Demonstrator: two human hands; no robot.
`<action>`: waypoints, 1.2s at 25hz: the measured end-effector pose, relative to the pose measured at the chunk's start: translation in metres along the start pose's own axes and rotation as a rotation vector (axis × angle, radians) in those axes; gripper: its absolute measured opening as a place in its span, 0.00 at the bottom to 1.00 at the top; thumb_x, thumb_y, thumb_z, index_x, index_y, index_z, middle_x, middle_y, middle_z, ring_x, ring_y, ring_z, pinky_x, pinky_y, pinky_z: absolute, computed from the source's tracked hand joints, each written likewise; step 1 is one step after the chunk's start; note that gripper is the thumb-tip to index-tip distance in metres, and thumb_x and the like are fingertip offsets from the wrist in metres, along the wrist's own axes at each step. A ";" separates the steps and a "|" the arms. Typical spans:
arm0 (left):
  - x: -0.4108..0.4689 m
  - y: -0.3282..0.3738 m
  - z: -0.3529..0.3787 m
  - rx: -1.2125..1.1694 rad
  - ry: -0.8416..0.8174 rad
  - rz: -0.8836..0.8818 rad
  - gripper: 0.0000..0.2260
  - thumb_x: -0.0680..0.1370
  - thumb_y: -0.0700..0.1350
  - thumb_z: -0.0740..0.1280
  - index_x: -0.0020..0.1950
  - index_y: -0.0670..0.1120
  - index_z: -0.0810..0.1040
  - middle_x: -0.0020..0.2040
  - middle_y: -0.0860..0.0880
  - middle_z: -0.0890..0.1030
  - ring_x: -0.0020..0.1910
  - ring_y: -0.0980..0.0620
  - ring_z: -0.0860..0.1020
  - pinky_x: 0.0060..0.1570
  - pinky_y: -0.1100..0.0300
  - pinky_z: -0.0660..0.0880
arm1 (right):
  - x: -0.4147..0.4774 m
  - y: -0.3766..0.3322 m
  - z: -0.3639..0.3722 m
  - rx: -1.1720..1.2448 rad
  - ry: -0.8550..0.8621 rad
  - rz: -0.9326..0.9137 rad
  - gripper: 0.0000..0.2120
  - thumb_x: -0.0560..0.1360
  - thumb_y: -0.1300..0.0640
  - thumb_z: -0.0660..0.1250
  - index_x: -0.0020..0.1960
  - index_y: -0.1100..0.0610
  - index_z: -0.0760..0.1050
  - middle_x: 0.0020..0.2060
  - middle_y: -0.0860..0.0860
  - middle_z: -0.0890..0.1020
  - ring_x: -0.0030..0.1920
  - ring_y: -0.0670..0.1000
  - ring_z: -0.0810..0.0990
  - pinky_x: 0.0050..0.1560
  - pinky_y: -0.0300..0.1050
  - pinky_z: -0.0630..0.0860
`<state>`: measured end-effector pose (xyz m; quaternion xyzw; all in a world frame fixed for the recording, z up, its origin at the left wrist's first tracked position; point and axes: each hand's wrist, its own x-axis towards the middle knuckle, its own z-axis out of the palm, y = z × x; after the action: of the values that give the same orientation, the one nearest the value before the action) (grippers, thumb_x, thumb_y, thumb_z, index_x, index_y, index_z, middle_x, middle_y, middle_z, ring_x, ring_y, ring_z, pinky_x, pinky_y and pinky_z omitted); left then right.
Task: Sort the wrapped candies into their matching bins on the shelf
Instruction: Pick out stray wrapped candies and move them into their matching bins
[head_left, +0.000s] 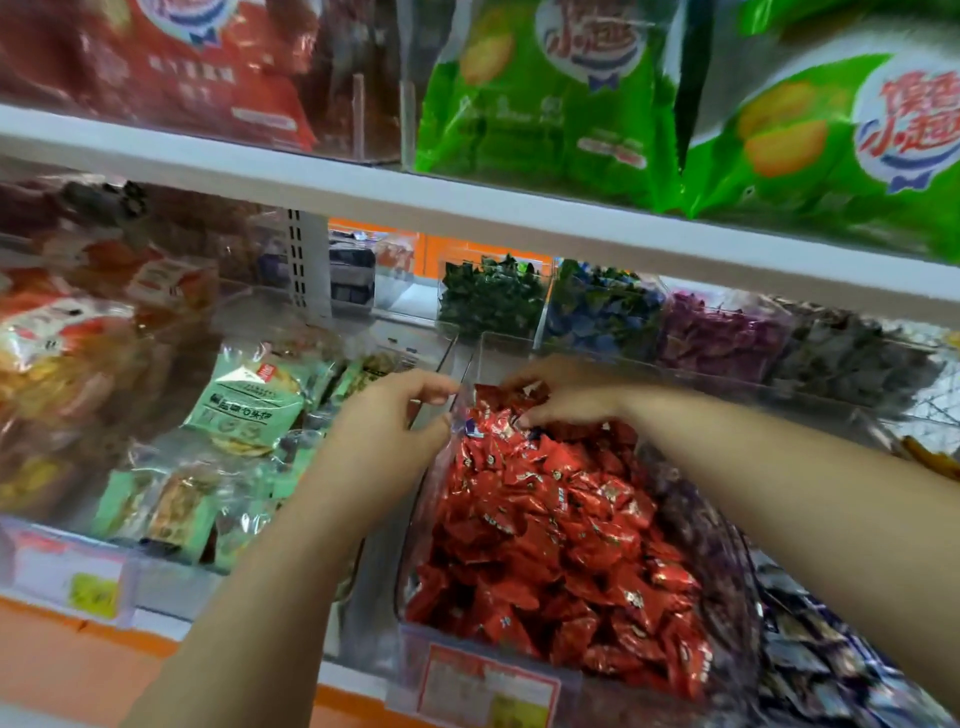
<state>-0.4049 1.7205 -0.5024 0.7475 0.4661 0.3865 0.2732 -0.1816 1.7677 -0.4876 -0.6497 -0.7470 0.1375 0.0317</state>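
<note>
Two hands are curled at the red bin's (410, 636) rear: left hand (387, 415), hold cannot be told; right hand (561, 395) closed round red candies (561, 530). Strays should be pinched singly.

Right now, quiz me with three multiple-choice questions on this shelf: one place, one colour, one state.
1. Where is the right hand? A) on a price tag B) in the red candies C) on the top shelf
2. What colour are the candies just left of the blue candies? A) green B) orange C) white
3. How is the red candies' bin? A) empty B) lidded C) well filled

B: its fingers curl into the red pile.
A: green candies sit beside the blue.
C: red wrappers pile high inside.
</note>
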 end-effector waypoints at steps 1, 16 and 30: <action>0.000 0.001 0.000 -0.005 -0.006 -0.005 0.13 0.76 0.40 0.66 0.56 0.55 0.78 0.52 0.58 0.78 0.50 0.61 0.74 0.46 0.66 0.67 | 0.005 0.001 0.004 -0.020 0.012 -0.005 0.23 0.73 0.54 0.69 0.66 0.50 0.70 0.61 0.47 0.74 0.61 0.47 0.71 0.56 0.37 0.63; -0.003 0.010 0.000 0.006 -0.023 0.010 0.12 0.77 0.40 0.64 0.49 0.60 0.74 0.44 0.67 0.72 0.40 0.72 0.70 0.35 0.82 0.65 | -0.023 0.013 -0.002 0.046 0.200 0.074 0.14 0.73 0.60 0.69 0.58 0.57 0.76 0.52 0.49 0.78 0.51 0.46 0.75 0.50 0.37 0.68; 0.002 -0.002 0.005 0.028 -0.008 0.033 0.13 0.77 0.41 0.64 0.57 0.56 0.77 0.53 0.61 0.76 0.45 0.72 0.69 0.40 0.81 0.62 | -0.001 0.000 0.019 0.056 0.100 -0.028 0.16 0.71 0.57 0.71 0.59 0.54 0.75 0.56 0.50 0.77 0.53 0.46 0.74 0.45 0.35 0.66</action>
<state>-0.4013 1.7233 -0.5059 0.7603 0.4579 0.3813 0.2585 -0.1861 1.7636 -0.5061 -0.6441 -0.7493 0.1252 0.0892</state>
